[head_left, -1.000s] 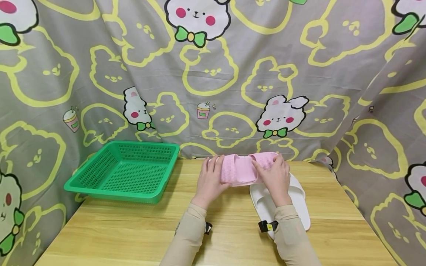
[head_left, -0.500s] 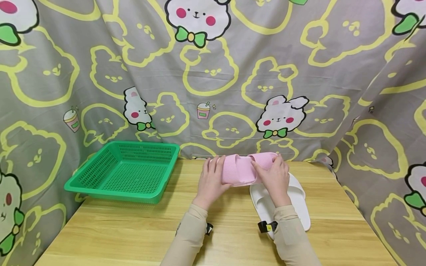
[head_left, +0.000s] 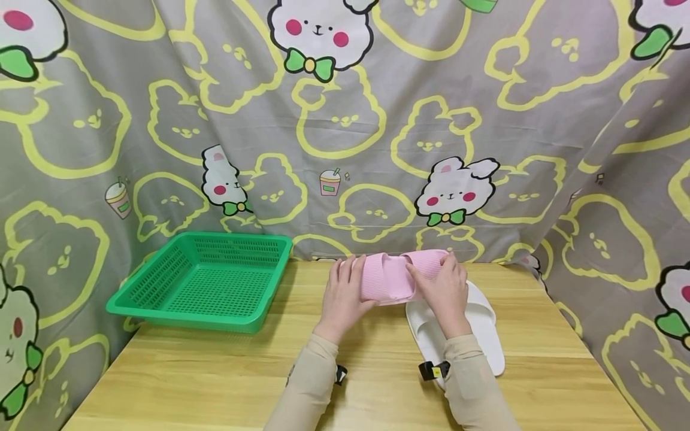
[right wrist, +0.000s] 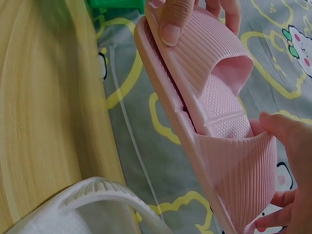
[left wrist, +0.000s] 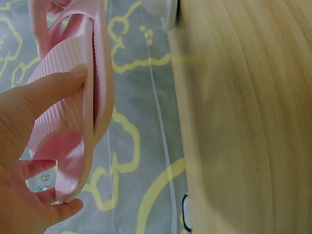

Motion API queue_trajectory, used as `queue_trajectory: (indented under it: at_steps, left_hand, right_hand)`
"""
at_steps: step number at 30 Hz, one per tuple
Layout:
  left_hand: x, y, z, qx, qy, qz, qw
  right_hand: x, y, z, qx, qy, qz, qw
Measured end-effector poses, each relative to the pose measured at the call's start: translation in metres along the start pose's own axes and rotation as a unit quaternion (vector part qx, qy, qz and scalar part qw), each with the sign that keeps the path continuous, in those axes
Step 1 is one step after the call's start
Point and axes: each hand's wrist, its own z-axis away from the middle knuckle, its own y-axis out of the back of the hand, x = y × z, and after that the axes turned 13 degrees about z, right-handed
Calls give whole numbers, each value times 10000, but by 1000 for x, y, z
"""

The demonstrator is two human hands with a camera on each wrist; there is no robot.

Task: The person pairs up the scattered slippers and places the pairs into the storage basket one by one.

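A pair of pink ribbed slippers point(head_left: 398, 276), sole against sole with straps facing outward, is held up over the back of the table. My left hand point(head_left: 346, 299) grips the left end; in the left wrist view its thumb point(left wrist: 56, 87) lies across a strap point(left wrist: 63, 114) and its fingers curl round the toe. My right hand point(head_left: 446, 294) holds the other end. Its thumb touches the edge of the strap point(right wrist: 243, 168) in the right wrist view, with fingers round the far side. Below the right forearm a white slipper point(head_left: 489, 338) lies on the table, partly covered.
A green perforated plastic basket point(head_left: 183, 318) stands at the back left of the wooden table point(head_left: 215, 377). Behind the table and along both sides hangs a grey cartoon-print curtain point(head_left: 318, 227). Black camera straps point(head_left: 431, 370) are worn at the wrists.
Both hands keep their grip on the pink slippers, which have shifted very slightly. The head view has tilted a little, so the scene sits a bit lower.
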Motion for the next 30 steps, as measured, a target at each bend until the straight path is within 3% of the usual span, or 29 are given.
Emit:
queue_trajectory:
  at_steps: [9, 30]
  left_hand:
    - [2, 0, 1, -91, 80, 77, 9999]
    - [3, -1, 2, 47, 48, 80, 9999]
  right_hand:
    - [0, 1, 1, -18, -35, 46, 10000]
    - [-2, 0, 3, 153, 75, 5, 9999]
